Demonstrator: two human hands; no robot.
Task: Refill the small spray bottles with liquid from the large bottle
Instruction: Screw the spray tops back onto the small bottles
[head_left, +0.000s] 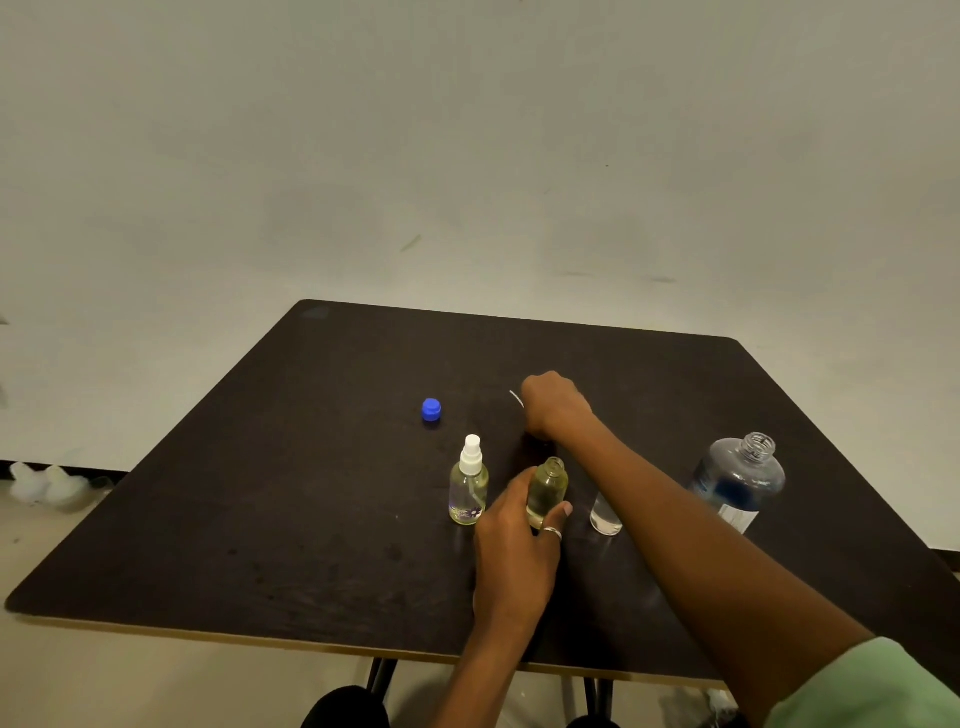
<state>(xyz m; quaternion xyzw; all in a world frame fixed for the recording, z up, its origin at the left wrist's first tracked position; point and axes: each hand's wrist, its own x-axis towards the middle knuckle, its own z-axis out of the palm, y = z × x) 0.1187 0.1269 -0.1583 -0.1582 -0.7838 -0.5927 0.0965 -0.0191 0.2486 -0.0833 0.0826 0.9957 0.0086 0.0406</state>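
A big dark brown table (322, 519) fills the lower part of the view. It has a thin light edge along the near side and black legs (382, 675) under it. Behind it is a plain pale wall (467, 130) with a few small marks. The floor (104, 675) is light. Something white and lumpy (47, 484) lies on the floor at the left. The light is dim.

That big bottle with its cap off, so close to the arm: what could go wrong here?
1. The large bottle stands open beside the right forearm; a bump might tip and spill it.
2. The open small bottle, held by the left hand, has a narrow neck, so pouring could miss.
3. The right hand reaches over the small clear container and might knock it.
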